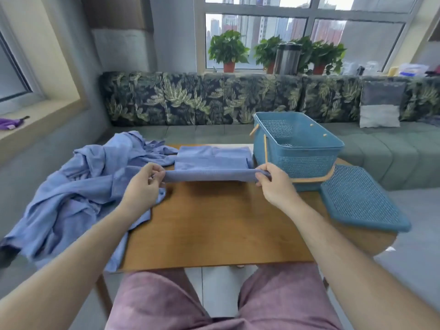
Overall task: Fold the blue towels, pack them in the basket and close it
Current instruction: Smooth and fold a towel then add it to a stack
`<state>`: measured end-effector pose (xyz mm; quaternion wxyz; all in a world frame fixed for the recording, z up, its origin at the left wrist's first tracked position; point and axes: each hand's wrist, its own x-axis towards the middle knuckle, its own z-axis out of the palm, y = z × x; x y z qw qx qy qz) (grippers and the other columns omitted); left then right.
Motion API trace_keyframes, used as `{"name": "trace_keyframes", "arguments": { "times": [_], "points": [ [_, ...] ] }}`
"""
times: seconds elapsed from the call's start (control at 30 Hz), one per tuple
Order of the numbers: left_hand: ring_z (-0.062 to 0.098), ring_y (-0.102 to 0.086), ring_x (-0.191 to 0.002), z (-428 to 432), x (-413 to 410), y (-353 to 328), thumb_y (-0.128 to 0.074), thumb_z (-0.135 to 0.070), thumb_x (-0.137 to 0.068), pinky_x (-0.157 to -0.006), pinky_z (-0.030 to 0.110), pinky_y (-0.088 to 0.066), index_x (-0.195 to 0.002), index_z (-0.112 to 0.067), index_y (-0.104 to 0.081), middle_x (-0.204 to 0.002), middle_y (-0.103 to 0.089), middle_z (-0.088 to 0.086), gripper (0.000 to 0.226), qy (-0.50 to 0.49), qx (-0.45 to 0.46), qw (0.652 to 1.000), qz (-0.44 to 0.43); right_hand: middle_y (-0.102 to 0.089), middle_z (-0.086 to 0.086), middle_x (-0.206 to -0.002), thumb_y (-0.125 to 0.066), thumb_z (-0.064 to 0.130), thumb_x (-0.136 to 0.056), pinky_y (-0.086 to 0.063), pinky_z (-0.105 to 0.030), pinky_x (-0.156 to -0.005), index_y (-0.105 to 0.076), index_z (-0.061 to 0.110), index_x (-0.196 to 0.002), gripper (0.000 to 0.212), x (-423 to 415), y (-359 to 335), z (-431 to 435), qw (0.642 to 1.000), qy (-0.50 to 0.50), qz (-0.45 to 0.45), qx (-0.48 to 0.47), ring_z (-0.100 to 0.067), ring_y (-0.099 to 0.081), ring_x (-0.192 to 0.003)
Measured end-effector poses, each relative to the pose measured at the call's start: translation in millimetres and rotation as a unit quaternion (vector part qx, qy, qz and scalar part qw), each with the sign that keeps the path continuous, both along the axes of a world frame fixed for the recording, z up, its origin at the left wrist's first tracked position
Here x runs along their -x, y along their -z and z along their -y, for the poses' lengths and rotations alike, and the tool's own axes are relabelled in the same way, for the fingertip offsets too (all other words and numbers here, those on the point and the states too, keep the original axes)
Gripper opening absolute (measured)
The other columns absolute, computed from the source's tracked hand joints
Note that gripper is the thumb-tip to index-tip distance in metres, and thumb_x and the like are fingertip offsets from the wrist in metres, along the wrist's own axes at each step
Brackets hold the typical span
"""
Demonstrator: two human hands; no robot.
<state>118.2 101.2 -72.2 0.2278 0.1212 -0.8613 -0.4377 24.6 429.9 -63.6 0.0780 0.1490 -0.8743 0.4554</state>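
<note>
Left hand (pixel 142 184) and right hand (pixel 273 184) pinch opposite ends of a folded blue cloth towel (pixel 210 175), left of the open teal plastic basket (pixel 307 160).

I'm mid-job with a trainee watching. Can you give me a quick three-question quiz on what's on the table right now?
1. True or false: the lid is on the basket.
2. Multiple choice: the unfolded towel pile lies (A) inside the basket, (B) on the left side of the table, (C) on the sofa.
3. Fill in: the left hand and right hand each grip one end of a blue ____.

Key: 1 false, it lies on the table beside the basket. 2 B. 3 towel.
</note>
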Motion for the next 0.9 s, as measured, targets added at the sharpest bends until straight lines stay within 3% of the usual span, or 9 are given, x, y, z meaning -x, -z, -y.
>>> {"name": "trace_keyframes", "arguments": {
  "times": [0.13, 0.33, 0.5, 0.6, 0.7, 0.73, 0.8, 0.87, 0.9],
  "points": [
    [0.028, -0.063, -0.074, -16.1, -26.7, 79.2, -0.062, -0.023, -0.098, -0.071, 0.044, -0.05, -0.083, -0.027, -0.061, -0.076, -0.067, 0.005, 0.016, -0.014, -0.01, 0.998, 0.06, -0.066, 0.007, -0.081, -0.058, 0.019, -0.1, -0.044, -0.03, -0.071, -0.064, 0.024, -0.09, 0.013, -24.4, 84.7, -13.1, 0.998, 0.002, 0.059, -0.003, -0.013, -0.061, -0.078],
    [0.008, -0.061, -0.082, -20.9, -30.3, 103.1, -0.068, -0.027, -0.094, -0.07, 0.015, -0.041, -0.094, -0.018, -0.069, -0.085, -0.067, -0.006, 0.009, -0.045, -0.04, 0.998, 0.029, -0.065, 0.014, -0.087, -0.062, 0.028, -0.099, -0.043, -0.017, -0.074, -0.066, 0.025, -0.096, 0.006, -30.8, 110.5, -18.1, 0.998, 0.036, 0.041, 0.044, 0.001, -0.059, -0.082],
    [0.005, -0.063, -0.082, -22.9, -36.8, 102.8, -0.068, -0.034, -0.094, -0.074, 0.023, -0.046, -0.091, -0.021, -0.07, -0.085, -0.07, -0.005, 0.014, -0.039, -0.081, 0.996, 0.022, -0.065, 0.01, -0.08, -0.06, 0.034, -0.099, -0.045, -0.026, -0.072, -0.066, 0.019, -0.087, 0.021, -32.7, 111.9, -23.5, 0.995, 0.056, 0.059, 0.065, -0.007, -0.059, -0.077],
    [0.004, -0.058, -0.068, -24.1, -39.8, 101.9, -0.061, -0.045, -0.097, -0.069, 0.027, -0.044, -0.081, -0.019, -0.07, -0.07, -0.067, -0.003, 0.031, -0.038, -0.084, 0.996, 0.018, -0.062, 0.007, -0.066, -0.055, 0.039, -0.101, -0.043, -0.032, -0.069, -0.064, 0.008, -0.071, 0.044, -36.2, 110.1, -22.6, 0.99, 0.08, 0.069, 0.09, -0.006, -0.054, -0.068],
    [0.01, -0.057, -0.062, -28.5, -40.8, 101.6, -0.061, -0.05, -0.095, -0.066, 0.032, -0.046, -0.079, -0.021, -0.069, -0.063, -0.066, 0.002, 0.034, -0.025, -0.111, 0.993, 0.034, -0.061, 0.004, -0.061, -0.054, 0.035, -0.099, -0.048, -0.038, -0.075, -0.058, 0.013, -0.058, 0.047, -40.2, 111.8, -20.4, 0.996, 0.059, -0.06, -0.009, -0.013, -0.055, -0.078],
    [0.011, -0.059, -0.066, -28.5, -40.3, 103.3, -0.062, -0.05, -0.093, -0.069, 0.035, -0.048, -0.079, -0.024, -0.069, -0.067, -0.067, -0.002, 0.03, -0.021, -0.069, 0.997, 0.028, -0.061, 0.008, -0.068, -0.056, 0.034, -0.097, -0.047, -0.04, -0.076, -0.06, 0.017, -0.063, 0.038, -41.9, 114.1, -18.6, 0.988, 0.036, -0.133, -0.067, -0.015, -0.054, -0.082],
    [0.013, -0.062, -0.092, -27.5, -38.8, 108.9, -0.061, -0.051, -0.088, -0.084, 0.039, -0.05, -0.092, -0.03, -0.072, -0.096, -0.07, -0.012, 0.024, -0.003, 0.109, 0.994, 0.001, -0.068, 0.012, -0.104, -0.057, 0.038, -0.093, -0.045, -0.036, -0.089, -0.072, 0.024, -0.094, 0.02, -45.3, 118.4, -13.1, 0.964, -0.028, -0.199, -0.172, -0.017, -0.057, -0.107],
    [0.013, -0.053, -0.127, -29.5, -37.8, 116.3, -0.059, -0.054, -0.087, -0.103, 0.041, -0.042, -0.116, -0.032, -0.07, -0.135, -0.06, -0.012, 0.038, 0.057, 0.223, 0.973, 0.003, -0.054, 0.012, -0.145, -0.052, 0.048, -0.094, -0.035, -0.033, -0.109, -0.064, 0.03, -0.131, 0.042, -46.2, 125.5, -10.4, 0.953, -0.072, -0.164, -0.246, -0.011, -0.044, -0.137],
    [0.012, -0.044, -0.138, -31.5, -38.5, 118.8, -0.054, -0.058, -0.088, -0.11, 0.041, -0.037, -0.126, -0.034, -0.066, -0.146, -0.052, -0.012, 0.047, 0.085, 0.244, 0.966, 0.029, -0.044, 0.014, -0.154, -0.047, 0.053, -0.096, -0.03, -0.033, -0.116, -0.057, 0.033, -0.14, 0.05, -47.0, 126.9, -10.7, 0.952, -0.076, -0.134, -0.265, -0.007, -0.035, -0.145]
  ]
}}
